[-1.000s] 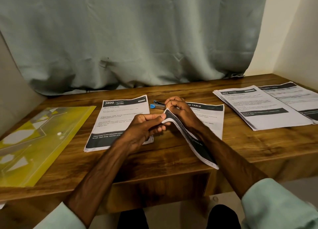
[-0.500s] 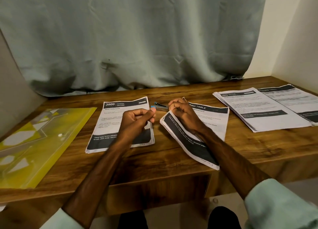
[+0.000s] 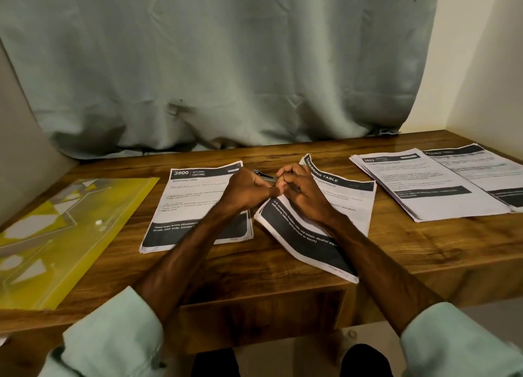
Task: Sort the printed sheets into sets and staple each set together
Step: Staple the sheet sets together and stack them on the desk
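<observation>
**A:** What's new with us?

**B:** A second ago our left hand (image 3: 246,191) was pinching the folded corner of the dressing-table set (image 3: 305,243) and holding it off the bench (image 3: 254,266). It let go and drew back as a fist over the kitchen set (image 3: 195,204). Now it has come across to meet our right hand (image 3: 301,191), knuckles nearly touching.

**A:** And the set itself?

**B:** Down on the bench again, in the middle. Its turned-over top sheet lies dark band up under our right wrist and reaches to the near edge. The far corner curls up behind our right knuckles.

**A:** The fingers?

**B:** Our right fingers (image 3: 287,178) are curled tight over that upper corner and look to be pinching it. The left ones are curled too, but we cannot tell whether they hold anything, because the hand hides them.

**A:** Where's the stapler?

**B:** The stapler (image 3: 264,175) lies on the bench just beyond the gap between our hands, blue end to the left. Nothing shows it gripped yet.

**A:** So what does that mean for us?

**B:** We'd judge the squaring-up is over and stapling this set comes next, since the left hand has moved to the tool's side. The kitchen set lies flat to the left, and we cannot see whether it is stapled. The stack (image 3: 430,187) at the right, well apart, is yet to be sorted, so we are perhaps midway.
</observation>
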`<state>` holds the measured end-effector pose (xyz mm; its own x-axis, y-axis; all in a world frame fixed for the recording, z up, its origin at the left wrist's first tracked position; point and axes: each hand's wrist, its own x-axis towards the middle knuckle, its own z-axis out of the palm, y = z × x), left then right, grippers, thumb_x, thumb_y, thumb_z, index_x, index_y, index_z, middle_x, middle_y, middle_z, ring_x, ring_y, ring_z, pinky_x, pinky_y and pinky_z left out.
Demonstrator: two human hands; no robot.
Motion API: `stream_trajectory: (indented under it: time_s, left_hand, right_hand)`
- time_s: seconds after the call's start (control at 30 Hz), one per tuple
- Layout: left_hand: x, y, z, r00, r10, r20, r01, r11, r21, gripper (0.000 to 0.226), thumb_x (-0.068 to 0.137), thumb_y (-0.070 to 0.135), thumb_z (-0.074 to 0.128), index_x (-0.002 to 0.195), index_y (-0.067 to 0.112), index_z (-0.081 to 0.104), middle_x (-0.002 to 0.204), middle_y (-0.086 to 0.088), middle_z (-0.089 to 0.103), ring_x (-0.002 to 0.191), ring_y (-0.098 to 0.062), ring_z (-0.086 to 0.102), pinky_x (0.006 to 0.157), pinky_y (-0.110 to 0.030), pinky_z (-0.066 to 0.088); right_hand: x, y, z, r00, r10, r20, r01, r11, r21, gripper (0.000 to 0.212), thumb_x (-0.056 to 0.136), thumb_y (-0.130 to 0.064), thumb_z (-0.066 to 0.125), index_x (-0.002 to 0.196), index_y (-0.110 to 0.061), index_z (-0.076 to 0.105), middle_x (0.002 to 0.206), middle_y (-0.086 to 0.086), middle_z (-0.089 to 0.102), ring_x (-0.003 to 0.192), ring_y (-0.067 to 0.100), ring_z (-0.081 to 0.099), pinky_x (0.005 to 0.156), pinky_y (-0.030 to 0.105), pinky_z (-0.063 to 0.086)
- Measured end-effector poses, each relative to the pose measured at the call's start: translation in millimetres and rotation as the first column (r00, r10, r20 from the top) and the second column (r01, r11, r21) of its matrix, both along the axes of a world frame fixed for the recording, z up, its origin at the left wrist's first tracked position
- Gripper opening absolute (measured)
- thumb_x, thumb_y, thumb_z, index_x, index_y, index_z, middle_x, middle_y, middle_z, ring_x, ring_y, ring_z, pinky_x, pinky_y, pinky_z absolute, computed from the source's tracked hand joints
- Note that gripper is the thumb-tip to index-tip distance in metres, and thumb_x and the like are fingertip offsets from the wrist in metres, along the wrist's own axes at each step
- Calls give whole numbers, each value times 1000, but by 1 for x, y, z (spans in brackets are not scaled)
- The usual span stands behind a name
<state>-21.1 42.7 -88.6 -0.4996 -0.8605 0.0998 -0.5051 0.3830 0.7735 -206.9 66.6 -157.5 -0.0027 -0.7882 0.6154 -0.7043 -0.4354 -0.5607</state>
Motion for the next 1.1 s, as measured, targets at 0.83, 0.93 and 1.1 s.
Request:
stream_trajectory:
  time_s: [0.83, 0.93, 1.1]
  left_hand:
    - [67, 10, 13, 995, -93, 42, 91, 995, 41, 30, 96, 41, 66, 98, 16, 82, 87, 6, 80, 78, 5, 68, 67, -22, 45]
    - [42, 7, 3, 992, -69, 104, 66, 997, 34, 43, 92, 57, 63, 94, 18, 83, 88, 7, 79, 85, -8, 70, 74, -32, 54]
    - [11, 2, -12, 995, -72, 75, 73, 997, -15, 18, 86, 33, 81, 86, 16, 84, 80, 3, 79, 84, -17, 74, 88, -43, 59]
  right_hand:
    - [-3, -1, 1, 1000, 5, 14, -6, 996, 86, 24, 97, -32, 49, 98, -18, 69, 119, 4, 58, 117, 14, 45, 99, 21, 33]
    - [0, -1, -2, 1000, 8, -29, -7, 999, 42, 28, 98, -34, 49, 98, -15, 71, 118, 3, 58, 116, 17, 46, 100, 29, 36]
    - [3, 1, -1, 999, -13, -48, 12, 1000, -4, 32, 97, -37, 46, 95, -17, 71, 116, 0, 58, 114, 18, 46, 99, 38, 39]
